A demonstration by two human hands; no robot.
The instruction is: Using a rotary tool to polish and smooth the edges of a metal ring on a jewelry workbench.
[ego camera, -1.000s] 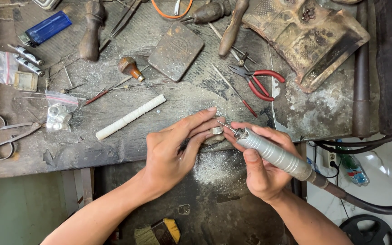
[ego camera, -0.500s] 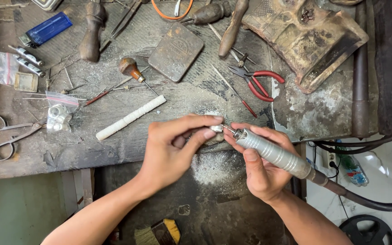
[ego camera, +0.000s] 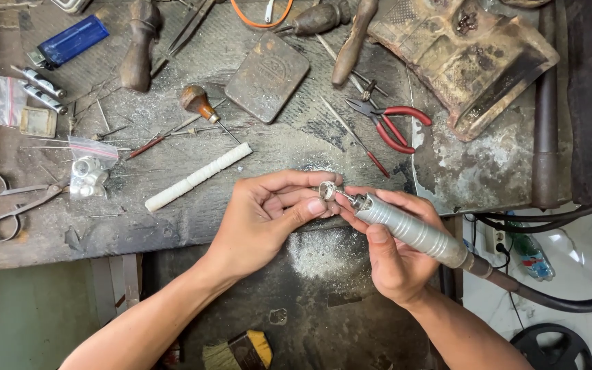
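Observation:
My left hand (ego camera: 268, 212) pinches a small silver ring (ego camera: 327, 190) between thumb and fingertips at the front edge of a worn wooden workbench (ego camera: 173, 219). My right hand (ego camera: 392, 253) grips a grey ribbed rotary handpiece (ego camera: 409, 229), whose thin bit points left and touches the ring. A dark flexible hose (ego camera: 556, 298) runs from the handpiece off to the right. Silver dust lies on the dark surface under my hands.
On the bench lie a white ribbed stick (ego camera: 196, 177), red-handled pliers (ego camera: 388, 123), scissors (ego camera: 11, 205), a blue lighter (ego camera: 70, 40), a square metal block (ego camera: 267, 77), wooden-handled tools (ego camera: 138, 48), a small plastic bag of silver parts (ego camera: 89, 171) and a brush (ego camera: 241, 351) below.
My left fingers have turned the ring slightly against the bit and my thumb has shifted forward. The right hand and handpiece have stayed nearly in place.

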